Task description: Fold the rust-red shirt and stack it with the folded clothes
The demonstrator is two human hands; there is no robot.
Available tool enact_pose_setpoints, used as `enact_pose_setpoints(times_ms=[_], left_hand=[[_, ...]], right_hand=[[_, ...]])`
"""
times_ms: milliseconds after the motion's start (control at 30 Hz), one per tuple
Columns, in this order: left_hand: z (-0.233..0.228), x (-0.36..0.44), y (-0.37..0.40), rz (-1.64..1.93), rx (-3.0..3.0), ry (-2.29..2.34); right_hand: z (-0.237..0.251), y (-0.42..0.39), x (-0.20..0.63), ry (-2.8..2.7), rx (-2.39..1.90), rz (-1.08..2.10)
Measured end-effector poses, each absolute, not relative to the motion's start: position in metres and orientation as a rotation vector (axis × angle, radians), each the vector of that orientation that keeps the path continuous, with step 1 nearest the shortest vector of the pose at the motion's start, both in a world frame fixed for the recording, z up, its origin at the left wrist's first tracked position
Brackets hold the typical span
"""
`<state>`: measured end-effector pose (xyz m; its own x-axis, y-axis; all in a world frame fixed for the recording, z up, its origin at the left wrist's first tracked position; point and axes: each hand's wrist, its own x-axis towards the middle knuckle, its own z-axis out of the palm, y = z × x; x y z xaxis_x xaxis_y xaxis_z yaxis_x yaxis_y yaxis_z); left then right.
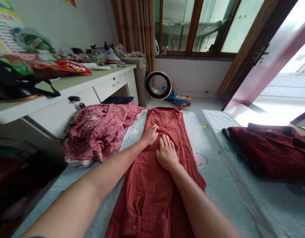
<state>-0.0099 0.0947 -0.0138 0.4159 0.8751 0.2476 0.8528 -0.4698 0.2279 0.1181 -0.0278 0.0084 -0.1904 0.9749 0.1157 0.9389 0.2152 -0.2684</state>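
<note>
Red shirt (157,173) mid-bed, long and narrow, running near to far; sleeve (150,198) laid along it, buttoned cuff (134,226) at near end. Left hand (150,135) and right hand (167,152) just beside each other, palms down on shirt, fingers extended, neither clamped on cloth; left slightly farther. Pink patterned cloth (100,130) heaped at left of bed (217,152); dark red folded clothes (273,150) at right. Far left: worktop (103,74) with red packet (63,67). Far: washer (140,71), round door (158,85) open.

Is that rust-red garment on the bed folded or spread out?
Partly folded: the garment lies in a long strip, with a sleeve laid lengthwise over it, its cuff button facing up.
</note>
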Motion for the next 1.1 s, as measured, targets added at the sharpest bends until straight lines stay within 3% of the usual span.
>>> enact_pose_setpoints(times_ms=[333, 600, 1100], left_hand=[[0.0, -0.038, 0.025, 0.056, 2.665, 1.474], [0.001, -0.055, -0.036, 0.316, 2.816, 1.536], [0.0, -0.071, -0.124, 0.244, 2.72, 1.636]], right_hand=[[0.008, -0.028, 0.121, -2.26, -1.797, 0.153], [0.008, -0.03, 0.121, -2.266, -1.758, 0.108], [0.014, -0.027, 0.123, -2.306, -1.778, 0.142]])
